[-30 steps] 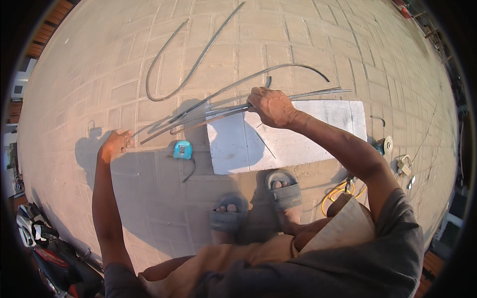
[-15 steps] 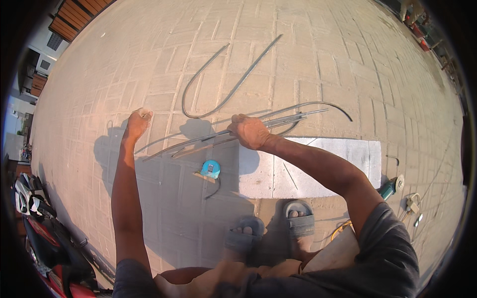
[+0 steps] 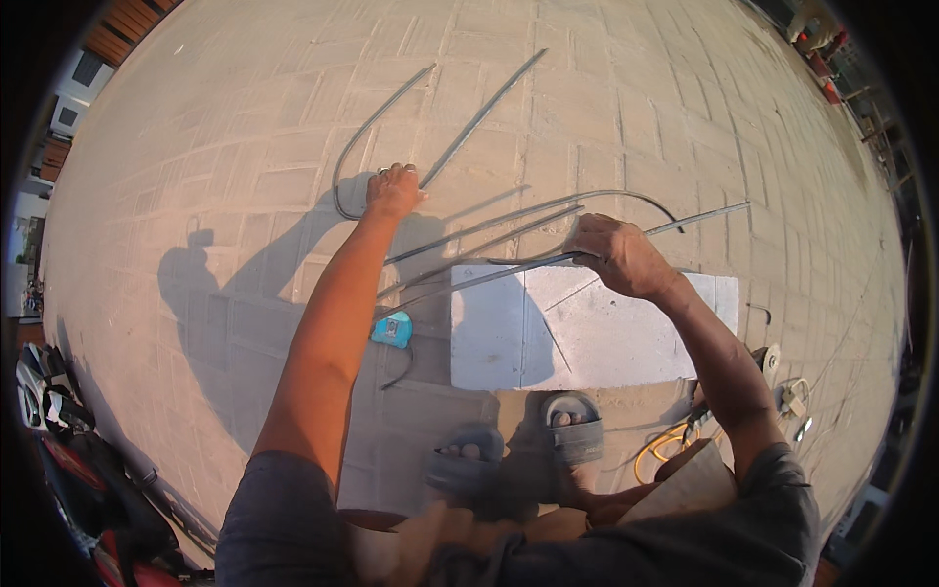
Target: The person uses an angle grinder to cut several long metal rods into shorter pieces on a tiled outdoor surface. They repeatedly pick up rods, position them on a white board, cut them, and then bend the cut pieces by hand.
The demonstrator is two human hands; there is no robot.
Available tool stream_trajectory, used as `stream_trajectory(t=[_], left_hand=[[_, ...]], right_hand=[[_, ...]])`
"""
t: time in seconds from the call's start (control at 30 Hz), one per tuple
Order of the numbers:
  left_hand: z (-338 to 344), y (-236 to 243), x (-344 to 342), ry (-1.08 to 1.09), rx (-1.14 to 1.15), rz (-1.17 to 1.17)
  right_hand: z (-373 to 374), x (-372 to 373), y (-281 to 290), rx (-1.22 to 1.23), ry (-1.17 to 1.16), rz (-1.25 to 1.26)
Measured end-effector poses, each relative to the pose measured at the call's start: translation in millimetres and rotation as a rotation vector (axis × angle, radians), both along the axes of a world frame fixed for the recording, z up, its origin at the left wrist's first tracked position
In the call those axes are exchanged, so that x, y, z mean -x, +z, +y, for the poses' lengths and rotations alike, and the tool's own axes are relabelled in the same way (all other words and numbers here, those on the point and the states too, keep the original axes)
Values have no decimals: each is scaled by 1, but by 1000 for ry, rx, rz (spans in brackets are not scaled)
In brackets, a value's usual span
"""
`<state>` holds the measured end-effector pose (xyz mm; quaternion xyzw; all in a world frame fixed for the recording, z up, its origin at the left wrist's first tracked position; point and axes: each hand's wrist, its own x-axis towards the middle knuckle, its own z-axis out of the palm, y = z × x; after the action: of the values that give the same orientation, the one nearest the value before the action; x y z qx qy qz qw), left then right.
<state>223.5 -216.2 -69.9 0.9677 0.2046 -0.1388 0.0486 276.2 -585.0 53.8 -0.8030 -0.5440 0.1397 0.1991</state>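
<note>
A U-shaped bent metal rod lies on the paving ahead. My left hand reaches over its curve with the fingers curled down on it, hiding part of the bend. My right hand is closed round a long straight metal rod, which slants above the far side of a pale slab. Beyond and beside that rod lie several other thin rods, one with a curved end. A turquoise tape measure sits left of the slab, close to my left forearm.
An angle grinder lies right of the slab, partly behind my right arm. Near it are a socket with a cord and a yellow cable. A short hooked rod lies there too. Motorbikes stand at the left edge.
My left hand has moved right and forward onto the bent rod. My right hand has shifted right, carrying a straight rod away from the bundle and over the slab's far side.
</note>
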Motion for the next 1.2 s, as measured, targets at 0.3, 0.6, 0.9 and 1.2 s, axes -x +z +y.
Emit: stream_trajectory(t=[0.3, 0.6, 0.9, 1.2], left_hand=[[4, -17, -1, -278, -182, -91], [35, 41, -3, 24, 59, -546], [-25, 123, 68, -371, 159, -803], [-99, 89, 154, -725, 421, -611]], right_hand=[[-67, -20, 12, 32, -107, -15], [-51, -22, 19, -99, -114, -106], [-33, 24, 17, -167, 109, -380], [-77, 103, 15, -72, 232, -84]])
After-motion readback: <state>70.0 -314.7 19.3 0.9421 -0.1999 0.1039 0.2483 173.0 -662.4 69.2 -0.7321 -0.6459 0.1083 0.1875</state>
